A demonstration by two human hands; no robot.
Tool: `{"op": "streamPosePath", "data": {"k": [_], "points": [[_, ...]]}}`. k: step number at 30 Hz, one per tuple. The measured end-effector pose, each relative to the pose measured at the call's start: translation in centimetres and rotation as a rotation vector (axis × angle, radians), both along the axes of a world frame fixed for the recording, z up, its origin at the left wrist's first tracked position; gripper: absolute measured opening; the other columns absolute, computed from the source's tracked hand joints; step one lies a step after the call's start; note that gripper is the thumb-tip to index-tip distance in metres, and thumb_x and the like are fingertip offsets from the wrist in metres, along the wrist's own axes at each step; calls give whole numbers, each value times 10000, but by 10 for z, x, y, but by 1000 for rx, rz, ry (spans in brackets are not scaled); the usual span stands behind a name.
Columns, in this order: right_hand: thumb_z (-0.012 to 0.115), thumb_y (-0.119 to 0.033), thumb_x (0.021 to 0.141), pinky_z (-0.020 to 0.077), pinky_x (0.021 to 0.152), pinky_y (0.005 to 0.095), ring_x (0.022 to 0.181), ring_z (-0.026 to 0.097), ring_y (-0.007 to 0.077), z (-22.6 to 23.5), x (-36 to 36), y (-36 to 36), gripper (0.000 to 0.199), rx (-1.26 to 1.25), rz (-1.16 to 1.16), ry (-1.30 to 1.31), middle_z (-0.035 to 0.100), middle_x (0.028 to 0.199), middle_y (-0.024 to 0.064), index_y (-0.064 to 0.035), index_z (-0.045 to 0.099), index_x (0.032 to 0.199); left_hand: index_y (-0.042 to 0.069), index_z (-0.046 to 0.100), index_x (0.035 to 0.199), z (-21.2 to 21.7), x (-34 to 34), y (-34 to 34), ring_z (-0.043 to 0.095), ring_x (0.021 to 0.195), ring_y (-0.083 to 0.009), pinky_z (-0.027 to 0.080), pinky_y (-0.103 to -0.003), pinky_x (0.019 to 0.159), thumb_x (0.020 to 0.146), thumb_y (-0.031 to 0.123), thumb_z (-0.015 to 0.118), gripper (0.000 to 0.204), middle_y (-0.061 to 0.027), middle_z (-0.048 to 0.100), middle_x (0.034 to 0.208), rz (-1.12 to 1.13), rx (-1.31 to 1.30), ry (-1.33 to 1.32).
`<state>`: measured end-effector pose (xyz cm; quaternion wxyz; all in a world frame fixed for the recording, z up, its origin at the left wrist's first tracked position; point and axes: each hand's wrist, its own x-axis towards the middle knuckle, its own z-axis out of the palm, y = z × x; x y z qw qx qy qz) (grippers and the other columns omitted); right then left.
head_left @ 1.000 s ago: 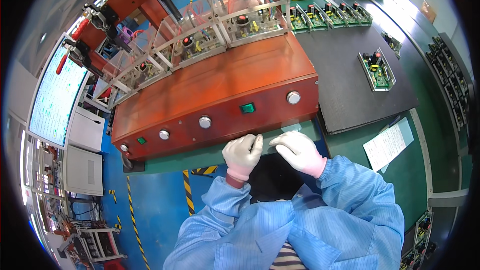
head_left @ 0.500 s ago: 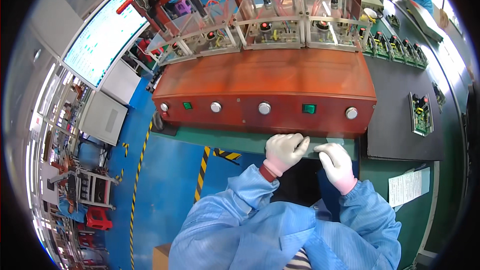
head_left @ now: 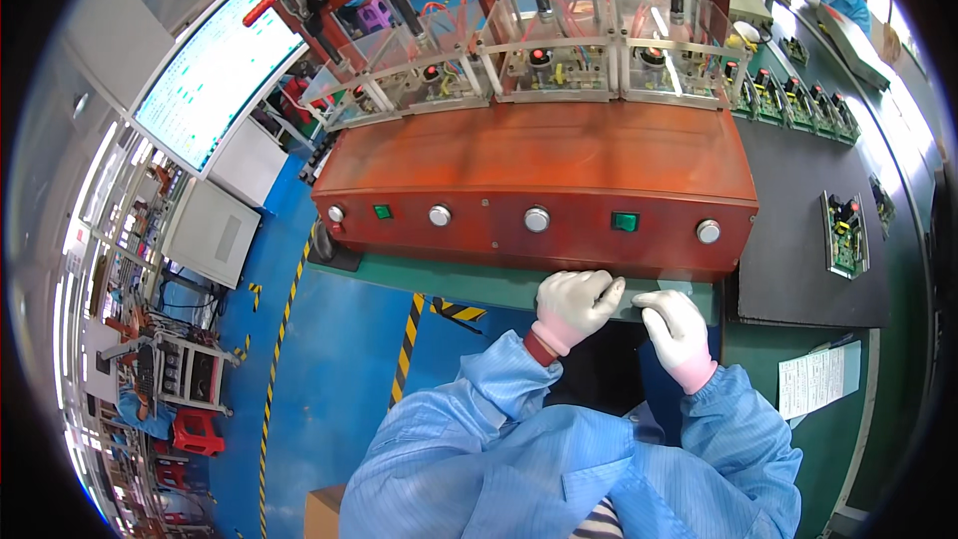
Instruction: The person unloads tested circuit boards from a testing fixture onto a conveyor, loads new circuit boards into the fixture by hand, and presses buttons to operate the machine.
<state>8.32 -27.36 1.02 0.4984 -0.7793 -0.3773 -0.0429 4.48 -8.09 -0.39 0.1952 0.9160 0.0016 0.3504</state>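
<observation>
One sheet (head_left: 810,382) bears unreadable print — left hand (head_left: 576,305) and right hand (head_left: 680,331) curled, thumbs apart.

- We saw a green bench (head_left: 753,364) run across the middle of the scene and down the right side.
- On it, at the centre, we found a long red machine (head_left: 534,155).
- Right of that we noted a black mat (head_left: 793,284) lying flat on the bench.
- On the mat's right part we saw one circuit board (head_left: 846,237); at its far end we saw a row of boards (head_left: 798,108), though we could not tell whether they stood on mat or bench.
- Nearer, we saw a printed sheet (head_left: 810,384) on the green surface.
- At left we saw a blue floor (head_left: 334,369), which bore striped tape (head_left: 406,351), a red stool (head_left: 198,433) and, nearest, a cardboard box (head_left: 323,515).
</observation>
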Motion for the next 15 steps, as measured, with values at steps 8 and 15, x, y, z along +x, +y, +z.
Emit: {"op": "streamPosePath", "data": {"k": [8, 15], "points": [[628, -36, 927, 525, 870, 343, 920, 660, 282, 0, 0, 0, 183, -21, 1, -6, 722, 1061, 115, -13, 737, 1072, 96, 677, 678, -2, -1, 2, 615, 557, -252, 475, -325, 577, 914, 269, 691, 293, -23, 670, 625, -2, 12, 26], [628, -34, 928, 528, 882, 345, 926, 662, 283, 0, 0, 0, 184, -26, 5, -6, 722, 1062, 116, -9, 736, 1075, 95, 675, 676, -4, 0, 3, 612, 550, -254, 473, -325, 569, 919, 268, 687, 299, -21, 668, 619, -1, 18, 8]]}}
